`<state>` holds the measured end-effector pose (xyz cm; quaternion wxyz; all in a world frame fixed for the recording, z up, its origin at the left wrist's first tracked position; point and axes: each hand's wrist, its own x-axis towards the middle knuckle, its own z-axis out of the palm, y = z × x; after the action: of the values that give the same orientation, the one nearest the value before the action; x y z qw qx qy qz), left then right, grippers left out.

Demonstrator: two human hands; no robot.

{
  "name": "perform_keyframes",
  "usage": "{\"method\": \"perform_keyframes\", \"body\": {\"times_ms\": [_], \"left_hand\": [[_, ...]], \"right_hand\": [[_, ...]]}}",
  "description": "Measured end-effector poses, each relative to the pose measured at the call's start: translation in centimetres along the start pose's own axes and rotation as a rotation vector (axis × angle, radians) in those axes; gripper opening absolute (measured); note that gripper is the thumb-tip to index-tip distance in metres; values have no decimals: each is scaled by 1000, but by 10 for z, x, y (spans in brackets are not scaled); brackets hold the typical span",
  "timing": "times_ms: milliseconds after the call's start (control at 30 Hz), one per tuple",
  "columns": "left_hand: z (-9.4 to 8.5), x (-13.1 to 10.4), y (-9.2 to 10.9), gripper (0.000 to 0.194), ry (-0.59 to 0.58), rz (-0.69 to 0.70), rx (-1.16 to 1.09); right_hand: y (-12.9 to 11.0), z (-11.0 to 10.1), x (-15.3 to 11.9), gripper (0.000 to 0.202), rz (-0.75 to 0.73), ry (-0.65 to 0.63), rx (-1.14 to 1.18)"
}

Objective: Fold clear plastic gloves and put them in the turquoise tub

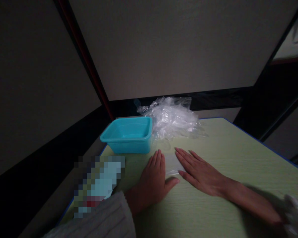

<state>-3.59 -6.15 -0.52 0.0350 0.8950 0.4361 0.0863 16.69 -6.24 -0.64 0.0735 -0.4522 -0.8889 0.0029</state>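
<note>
A small, flat, whitish translucent sheet, perhaps a plastic bag, lies on the table between my two hands. My left hand rests flat along its left side, fingers stretched forward and thumb apart. On the other side my right hand lies palm down, its fingertips and thumb over the sheet's right edge. The parts of the sheet beneath the hands are hidden. Beyond the hands is a heap of crumpled clear plastic bags. A turquoise plastic basin stands to its left, with nothing seen inside.
The pale green table has a blue edge and stands close to a grey panel. At its left edge, near my left sleeve, lies a pixelated, blurred object that I cannot make out.
</note>
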Motion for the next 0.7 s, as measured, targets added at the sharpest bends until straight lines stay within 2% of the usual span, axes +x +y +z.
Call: {"method": "perform_keyframes", "body": {"times_ms": [267, 367, 567, 700], "left_hand": [[-8, 0, 3, 76, -54, -34, -6], [-14, -4, 5, 72, -53, -37, 13], [-30, -24, 18, 58, 4, 219, 3], [-29, -30, 22, 59, -76, 260, -7]], "right_hand": [[5, -9, -3, 65, 40, -57, 85], [6, -15, -3, 60, 56, -62, 169], [14, -21, 0, 36, 100, 160, 482], [16, -28, 1, 19, 146, 171, 555]]}}
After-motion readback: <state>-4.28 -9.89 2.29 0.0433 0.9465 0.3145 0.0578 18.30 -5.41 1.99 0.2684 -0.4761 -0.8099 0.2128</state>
